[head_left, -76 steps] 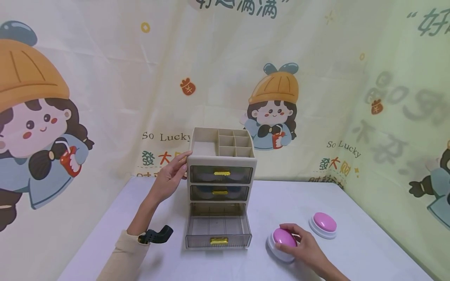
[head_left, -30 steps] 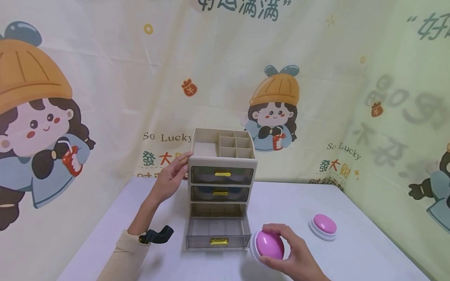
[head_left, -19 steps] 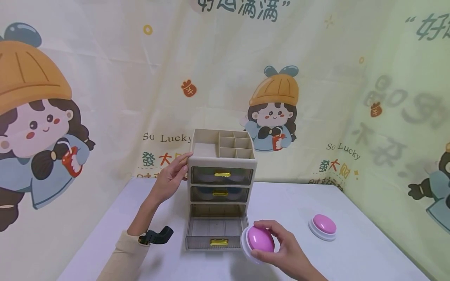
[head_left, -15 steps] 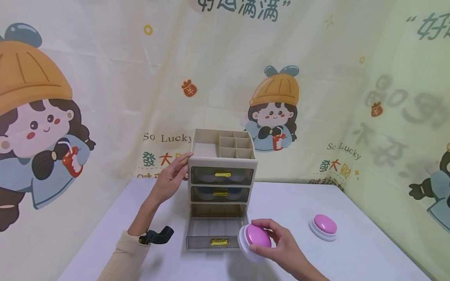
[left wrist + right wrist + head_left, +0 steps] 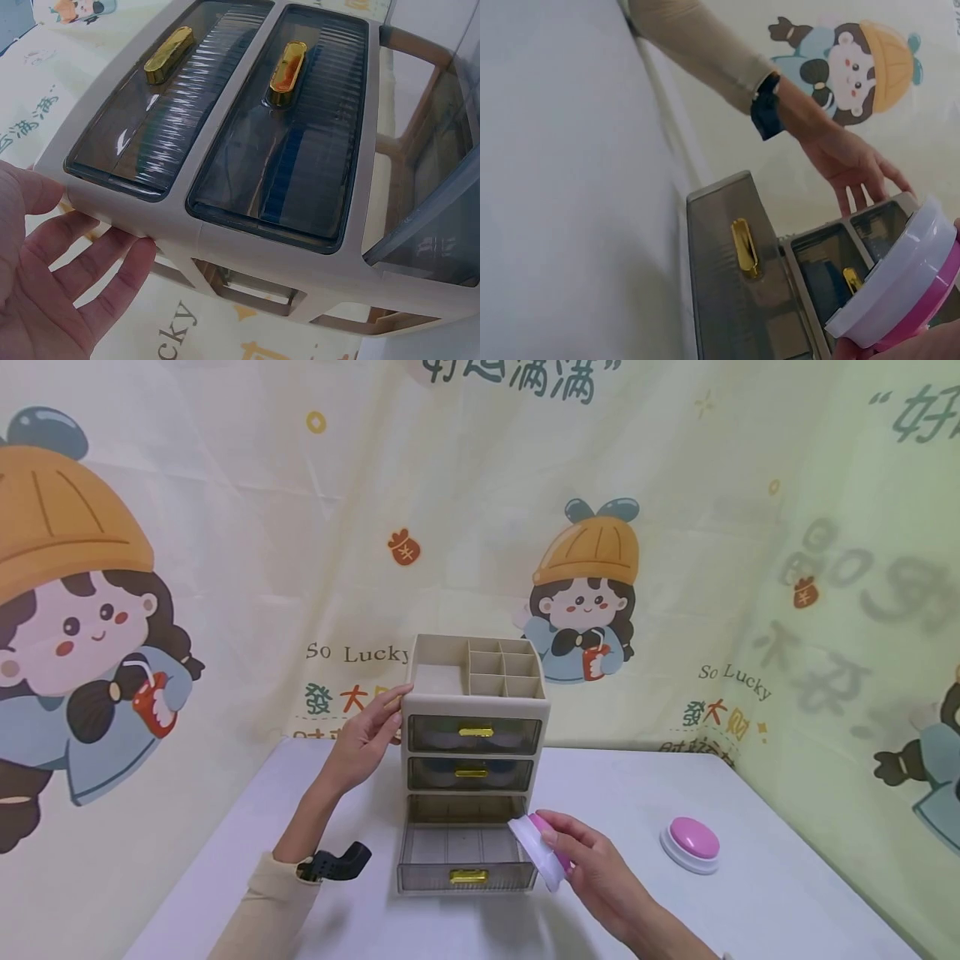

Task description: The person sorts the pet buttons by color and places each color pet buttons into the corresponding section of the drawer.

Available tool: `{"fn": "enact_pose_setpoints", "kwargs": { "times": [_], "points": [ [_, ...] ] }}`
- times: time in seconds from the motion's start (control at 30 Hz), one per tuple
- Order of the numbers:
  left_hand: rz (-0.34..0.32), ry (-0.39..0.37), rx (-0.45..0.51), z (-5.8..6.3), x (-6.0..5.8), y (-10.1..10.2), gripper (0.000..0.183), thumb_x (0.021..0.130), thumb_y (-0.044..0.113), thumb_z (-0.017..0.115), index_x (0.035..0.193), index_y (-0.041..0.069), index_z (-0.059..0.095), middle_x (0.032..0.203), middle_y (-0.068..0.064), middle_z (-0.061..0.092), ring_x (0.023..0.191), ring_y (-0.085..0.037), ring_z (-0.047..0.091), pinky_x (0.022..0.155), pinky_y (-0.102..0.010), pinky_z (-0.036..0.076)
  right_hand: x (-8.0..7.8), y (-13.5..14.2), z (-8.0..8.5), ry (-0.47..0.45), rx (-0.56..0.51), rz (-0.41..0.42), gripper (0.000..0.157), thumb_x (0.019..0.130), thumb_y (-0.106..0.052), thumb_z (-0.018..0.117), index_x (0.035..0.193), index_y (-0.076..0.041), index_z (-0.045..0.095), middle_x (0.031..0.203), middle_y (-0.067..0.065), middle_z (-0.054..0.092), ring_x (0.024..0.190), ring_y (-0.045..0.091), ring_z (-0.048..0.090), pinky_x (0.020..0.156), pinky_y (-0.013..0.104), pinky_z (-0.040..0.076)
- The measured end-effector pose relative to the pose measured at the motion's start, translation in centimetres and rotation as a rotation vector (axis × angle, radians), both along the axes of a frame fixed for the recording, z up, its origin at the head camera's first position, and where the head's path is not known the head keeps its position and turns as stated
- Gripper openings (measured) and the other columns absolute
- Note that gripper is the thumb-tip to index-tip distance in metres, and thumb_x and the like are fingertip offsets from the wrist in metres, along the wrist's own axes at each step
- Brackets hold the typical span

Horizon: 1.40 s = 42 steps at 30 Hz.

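Note:
A beige desktop drawer cabinet [image 5: 472,704] stands mid-table, its smoky clear bottom drawer [image 5: 427,878] pulled out with nothing visible inside. Against the cabinet's upper left side rests my left hand [image 5: 362,742]; in the left wrist view its fairly straight fingers [image 5: 124,277] touch the side wall. My right hand [image 5: 603,872] pinches a round push button with pink dome and white base [image 5: 538,852]. It is tilted on edge above the drawer's right front corner, base towards the drawer. In the right wrist view the white base [image 5: 900,277] shows large, and the hand is mostly cut off.
A second pink-and-white push button [image 5: 692,843] sits on the white table [image 5: 615,793] at right. Two upper drawers [image 5: 438,733] with gold handles are closed. Open compartments [image 5: 502,664] top the cabinet. A printed cloth [image 5: 465,485] hangs behind.
My right hand has lifted the push button off the table and carried it left to the drawer. Most recently the button has turned onto its edge. My left hand has stayed put.

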<state>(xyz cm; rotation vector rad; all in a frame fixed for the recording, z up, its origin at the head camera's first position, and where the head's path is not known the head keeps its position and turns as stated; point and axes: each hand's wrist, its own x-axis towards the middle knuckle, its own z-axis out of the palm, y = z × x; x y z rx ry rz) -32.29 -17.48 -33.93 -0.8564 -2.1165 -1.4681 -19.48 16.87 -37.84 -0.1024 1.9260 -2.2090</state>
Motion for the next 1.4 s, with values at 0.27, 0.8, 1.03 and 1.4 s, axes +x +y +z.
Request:
{"fn": "enact_pose_setpoints", "kwargs": {
  "times": [0.27,0.8,1.03,1.4],
  "points": [
    [0.003,0.002,-0.002,0.1,0.1,0.1,0.047,0.108,0.014,0.051,0.153,0.028,0.048,0.150,-0.009,0.056,0.119,-0.028,0.065,0.080,-0.026,0.058,-0.4,-0.9,0.4,0.046,-0.037,0.043,0.039,0.102,-0.022,0.061,0.137,-0.003,0.056,0.123,0.002,0.064,0.113,0.019,0.057,0.095,0.029,0.050],
    [-0.013,-0.001,0.005,0.1,-0.1,0.0,0.046,0.108,0.013,0.051,0.152,0.024,0.049,0.150,-0.011,0.055,0.116,-0.026,0.065,0.079,-0.026,0.058,-2.1,-3.8,1.0,-0.023,-0.055,0.098,0.040,0.101,-0.027,0.065,0.135,-0.005,0.060,0.123,0.005,0.060,0.109,0.019,0.055,0.086,0.027,0.049],
    [-0.006,-0.013,0.001,0.2,0.0,0.1,0.046,0.108,0.014,0.052,0.152,0.027,0.049,0.151,-0.010,0.054,0.115,-0.026,0.066,0.080,-0.026,0.059,-2.8,-4.6,1.0,-0.034,-0.056,0.116,0.038,0.100,-0.028,0.065,0.131,-0.007,0.064,0.117,0.005,0.062,0.104,0.019,0.056,0.081,0.027,0.049],
    [-0.007,-0.016,0.001,0.2,0.1,0.0,0.047,0.108,0.014,0.051,0.153,0.027,0.049,0.150,-0.010,0.055,0.117,-0.027,0.066,0.080,-0.026,0.058,-4.2,-6.6,1.1,-0.079,-0.062,0.148,0.047,0.099,-0.031,0.066,0.135,-0.001,0.062,0.115,0.006,0.065,0.101,0.017,0.058,0.083,0.028,0.051]
  ]
}}
